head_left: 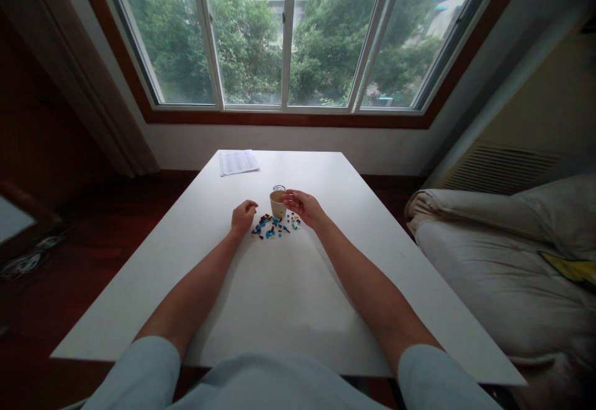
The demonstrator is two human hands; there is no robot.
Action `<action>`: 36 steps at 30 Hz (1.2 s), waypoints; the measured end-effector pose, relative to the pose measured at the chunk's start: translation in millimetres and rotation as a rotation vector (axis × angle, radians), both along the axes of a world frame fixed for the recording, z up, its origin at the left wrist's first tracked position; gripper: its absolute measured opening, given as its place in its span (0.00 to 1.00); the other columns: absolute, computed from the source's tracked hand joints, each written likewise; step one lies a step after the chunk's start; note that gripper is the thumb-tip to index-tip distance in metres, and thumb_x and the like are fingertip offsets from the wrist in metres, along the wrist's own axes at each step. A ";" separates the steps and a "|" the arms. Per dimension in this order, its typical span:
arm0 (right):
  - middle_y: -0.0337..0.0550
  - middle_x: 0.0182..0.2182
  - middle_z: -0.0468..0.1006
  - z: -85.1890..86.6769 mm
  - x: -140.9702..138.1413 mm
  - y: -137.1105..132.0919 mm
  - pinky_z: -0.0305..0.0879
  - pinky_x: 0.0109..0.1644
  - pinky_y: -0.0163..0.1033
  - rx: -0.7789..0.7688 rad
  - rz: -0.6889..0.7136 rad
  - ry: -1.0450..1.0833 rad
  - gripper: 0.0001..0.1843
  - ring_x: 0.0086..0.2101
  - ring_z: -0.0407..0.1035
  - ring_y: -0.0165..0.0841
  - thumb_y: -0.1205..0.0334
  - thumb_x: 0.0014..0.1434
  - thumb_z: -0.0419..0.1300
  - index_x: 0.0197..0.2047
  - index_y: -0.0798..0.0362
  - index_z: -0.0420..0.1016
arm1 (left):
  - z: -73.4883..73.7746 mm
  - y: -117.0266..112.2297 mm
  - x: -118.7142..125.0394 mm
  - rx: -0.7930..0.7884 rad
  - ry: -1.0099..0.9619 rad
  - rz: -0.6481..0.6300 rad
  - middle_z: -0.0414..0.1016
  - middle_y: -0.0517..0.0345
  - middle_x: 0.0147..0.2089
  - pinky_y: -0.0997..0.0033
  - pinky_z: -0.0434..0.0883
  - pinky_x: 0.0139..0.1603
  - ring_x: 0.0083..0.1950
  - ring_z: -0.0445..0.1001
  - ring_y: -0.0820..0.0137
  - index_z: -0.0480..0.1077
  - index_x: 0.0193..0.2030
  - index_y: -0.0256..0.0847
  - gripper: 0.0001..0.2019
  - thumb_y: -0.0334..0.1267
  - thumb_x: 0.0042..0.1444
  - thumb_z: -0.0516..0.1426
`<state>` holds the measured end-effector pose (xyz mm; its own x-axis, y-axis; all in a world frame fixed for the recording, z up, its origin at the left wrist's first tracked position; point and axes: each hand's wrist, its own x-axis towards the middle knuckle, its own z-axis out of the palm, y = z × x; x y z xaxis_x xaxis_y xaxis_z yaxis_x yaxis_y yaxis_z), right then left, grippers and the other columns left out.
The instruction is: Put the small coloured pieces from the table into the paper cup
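Observation:
A paper-coloured cup (278, 207) stands upright on the white table (298, 298). Small pieces (270, 228) in blue, dark brown, yellow and white, perhaps tiny building bricks, lie scattered in front of it. To the left of the cup and pieces is my left hand (243, 216), its fingers curled closed; whatever they hold, if anything, is too small to make out. My right hand (303, 206) is at the cup's right side, fingers stretched toward its rim. Whether the fingertips touch the cup I cannot tell. Just behind the cup sits a round, clear-looking container (279, 187), partly hidden.
Printed sheets of paper (239, 162) lie at the table's far left corner. A window (284, 37) is beyond the far edge. On the right stands a couch-like seat with pale covers (493, 273). Cables (28, 261) lie on the floor at left.

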<state>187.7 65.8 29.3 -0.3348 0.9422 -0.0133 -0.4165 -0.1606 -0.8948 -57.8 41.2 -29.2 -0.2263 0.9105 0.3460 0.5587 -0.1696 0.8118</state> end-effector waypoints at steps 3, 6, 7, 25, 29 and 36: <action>0.47 0.40 0.82 -1.1 4.8 3.4 0.74 0.37 0.33 0.064 -0.026 -0.085 0.11 0.34 0.76 0.30 0.61 0.58 0.61 0.44 0.54 0.77 | -1.9 0.9 -0.5 0.002 -0.002 -0.009 0.77 0.58 0.31 0.72 0.68 0.36 0.33 0.74 0.69 0.76 0.40 0.41 0.12 0.37 0.55 0.52; 0.43 0.33 0.81 -4.8 13.9 10.3 0.68 0.31 0.30 0.165 -0.124 -0.276 0.10 0.29 0.72 0.27 0.58 0.57 0.62 0.40 0.54 0.78 | -4.6 2.7 -1.3 -0.011 0.008 -0.037 0.77 0.58 0.31 0.72 0.68 0.36 0.33 0.74 0.70 0.76 0.41 0.41 0.13 0.38 0.55 0.52; 0.42 0.30 0.80 -6.7 17.9 13.2 0.66 0.30 0.30 0.205 -0.167 -0.361 0.10 0.27 0.70 0.26 0.57 0.56 0.62 0.39 0.54 0.78 | -5.4 3.4 -1.5 -0.023 0.020 -0.055 0.77 0.58 0.31 0.73 0.67 0.36 0.33 0.74 0.70 0.76 0.41 0.41 0.13 0.38 0.55 0.52; 0.42 0.35 0.80 -49.6 33.1 20.1 0.58 0.35 0.34 0.651 0.006 -1.474 0.07 0.33 0.69 0.32 0.59 0.55 0.64 0.38 0.48 0.81 | 4.7 -4.0 5.9 -0.144 0.323 -0.277 0.80 0.56 0.35 0.73 0.68 0.37 0.35 0.74 0.70 0.79 0.39 0.44 0.11 0.42 0.58 0.55; 0.41 0.35 0.80 -49.3 32.7 17.5 0.57 0.34 0.34 0.665 0.001 -1.481 0.09 0.34 0.69 0.32 0.59 0.55 0.63 0.40 0.48 0.81 | 2.6 -3.2 5.9 -0.129 0.324 -0.277 0.80 0.56 0.36 0.73 0.67 0.37 0.36 0.74 0.70 0.79 0.39 0.44 0.12 0.43 0.59 0.55; 0.40 0.34 0.79 -47.4 29.0 11.6 0.56 0.34 0.32 0.697 0.014 -1.448 0.09 0.33 0.68 0.30 0.58 0.56 0.63 0.40 0.47 0.81 | 3.5 -3.1 6.0 -0.156 0.323 -0.288 0.80 0.56 0.36 0.73 0.67 0.35 0.35 0.74 0.70 0.79 0.40 0.44 0.13 0.43 0.59 0.54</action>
<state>216.6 77.5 -18.1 -0.4312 0.8969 0.0983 0.8026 0.4311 -0.4124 -51.8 38.1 -25.7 0.1403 0.9674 0.2110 0.7355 -0.2445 0.6319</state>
